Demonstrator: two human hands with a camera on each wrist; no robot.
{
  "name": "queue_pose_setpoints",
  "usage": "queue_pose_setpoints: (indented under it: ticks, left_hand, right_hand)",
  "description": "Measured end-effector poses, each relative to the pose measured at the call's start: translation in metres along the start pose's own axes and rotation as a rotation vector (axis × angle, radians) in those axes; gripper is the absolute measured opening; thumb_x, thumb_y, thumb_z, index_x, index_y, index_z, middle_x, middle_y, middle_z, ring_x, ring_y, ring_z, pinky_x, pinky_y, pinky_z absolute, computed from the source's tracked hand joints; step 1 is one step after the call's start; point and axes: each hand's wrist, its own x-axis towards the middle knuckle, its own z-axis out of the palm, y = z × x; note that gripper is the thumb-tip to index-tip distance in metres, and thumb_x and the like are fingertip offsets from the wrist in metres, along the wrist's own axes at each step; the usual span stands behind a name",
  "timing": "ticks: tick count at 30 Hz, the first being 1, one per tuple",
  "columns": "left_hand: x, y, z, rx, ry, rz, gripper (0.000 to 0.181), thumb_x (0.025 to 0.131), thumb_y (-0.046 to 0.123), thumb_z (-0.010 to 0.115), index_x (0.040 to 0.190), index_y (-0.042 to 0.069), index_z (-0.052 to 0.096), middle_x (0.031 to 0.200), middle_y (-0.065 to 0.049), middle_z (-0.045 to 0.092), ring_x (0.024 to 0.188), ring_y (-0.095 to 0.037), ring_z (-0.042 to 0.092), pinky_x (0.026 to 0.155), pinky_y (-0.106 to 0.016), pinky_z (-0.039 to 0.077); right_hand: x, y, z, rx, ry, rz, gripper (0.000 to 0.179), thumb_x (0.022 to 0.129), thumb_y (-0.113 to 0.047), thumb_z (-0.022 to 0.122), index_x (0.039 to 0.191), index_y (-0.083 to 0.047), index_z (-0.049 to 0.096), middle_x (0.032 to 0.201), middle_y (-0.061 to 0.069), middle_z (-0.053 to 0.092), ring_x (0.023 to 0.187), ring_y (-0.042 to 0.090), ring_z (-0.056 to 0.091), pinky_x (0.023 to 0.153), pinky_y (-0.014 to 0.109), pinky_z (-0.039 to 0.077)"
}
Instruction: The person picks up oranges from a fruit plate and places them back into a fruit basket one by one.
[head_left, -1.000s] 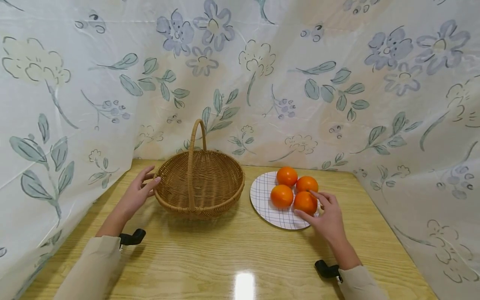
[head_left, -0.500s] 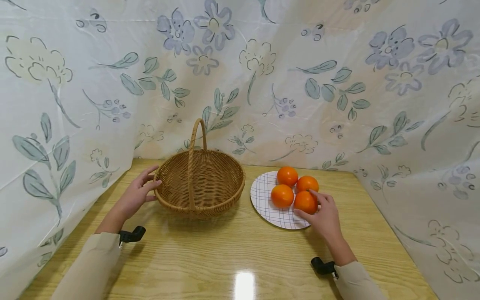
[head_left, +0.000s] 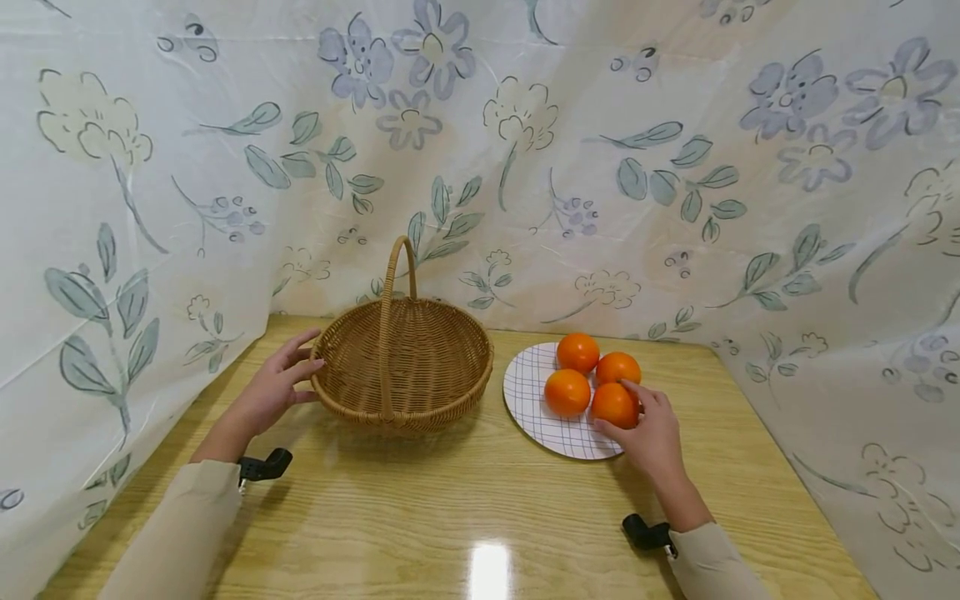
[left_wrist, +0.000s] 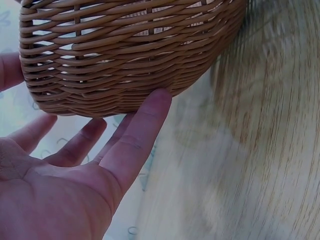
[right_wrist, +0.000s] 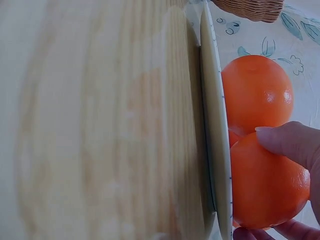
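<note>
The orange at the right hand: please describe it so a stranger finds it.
Right of the wicker basket in the head view is a checked plate. Take its front right orange: of the four, only this is gripped by the right hand.

Room btwn basket [head_left: 442, 358] & plate [head_left: 528, 392]; handle [head_left: 386, 333] in way abv basket ctr.

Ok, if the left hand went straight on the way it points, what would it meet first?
The wicker basket: the left hand points at its left side and seems to touch it there, though depth makes contact hard to confirm.
</note>
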Motion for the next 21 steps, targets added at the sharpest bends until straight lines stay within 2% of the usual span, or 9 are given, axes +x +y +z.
queue_pose_setpoints:
  ticks: [10, 21]
  left_hand:
    - [0.001, 0.001, -0.001, -0.038, -0.013, 0.000, 0.069, 0.109, 0.027, 0.051, 0.166, 0.017, 0.012, 0.155, -0.029, 0.024, 0.117, -0.014, 0.058, 0.085, -0.034, 0.062]
    - [0.003, 0.002, -0.003, -0.036, -0.023, -0.014, 0.069, 0.110, 0.029, 0.050, 0.166, 0.019, 0.011, 0.159, -0.029, 0.021, 0.118, -0.015, 0.058, 0.086, -0.035, 0.061]
  right_hand:
    - [-0.003, 0.001, -0.002, 0.020, 0.004, -0.001, 0.081, 0.084, -0.028, 0.087, 0.150, -0.005, 0.047, 0.139, 0.025, 0.045, 0.126, 0.044, 0.047, 0.106, 0.061, 0.049]
    - [-0.005, -0.003, -0.011, 0.072, 0.009, -0.009, 0.079, 0.084, -0.031, 0.086, 0.149, -0.006, 0.049, 0.143, 0.024, 0.045, 0.127, 0.044, 0.050, 0.104, 0.059, 0.051]
